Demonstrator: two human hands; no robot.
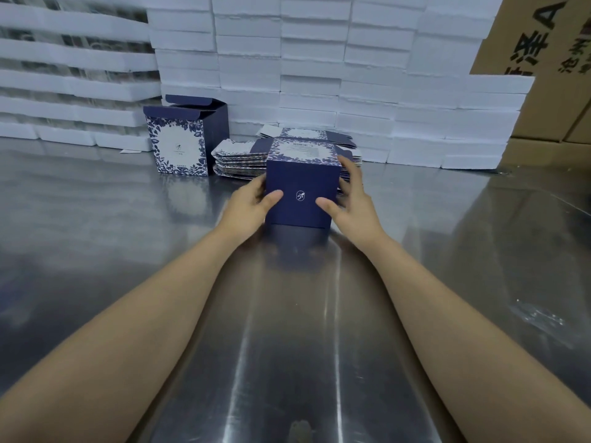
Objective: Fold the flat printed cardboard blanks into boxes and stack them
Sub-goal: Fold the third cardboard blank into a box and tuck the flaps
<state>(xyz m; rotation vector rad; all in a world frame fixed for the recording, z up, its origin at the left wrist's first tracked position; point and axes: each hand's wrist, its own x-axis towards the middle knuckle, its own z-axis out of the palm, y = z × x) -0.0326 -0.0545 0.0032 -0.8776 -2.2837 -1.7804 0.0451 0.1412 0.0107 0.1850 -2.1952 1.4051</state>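
A folded navy box (302, 183) with a small white logo on its near face and a floral printed top stands on the steel table (287, 314). My left hand (252, 199) grips its left side, thumb on the near face. My right hand (348, 199) holds its right side, thumb on the near face and fingers along the far right edge. Behind it lies a pile of flat printed blanks (243, 161). Another folded box (185, 135) with open top flaps stands at the back left.
White foam blocks (319, 65) are stacked in a wall along the back of the table. Brown cartons (550, 43) with black print stand at the far right. The table's near half shows only my forearms and reflections.
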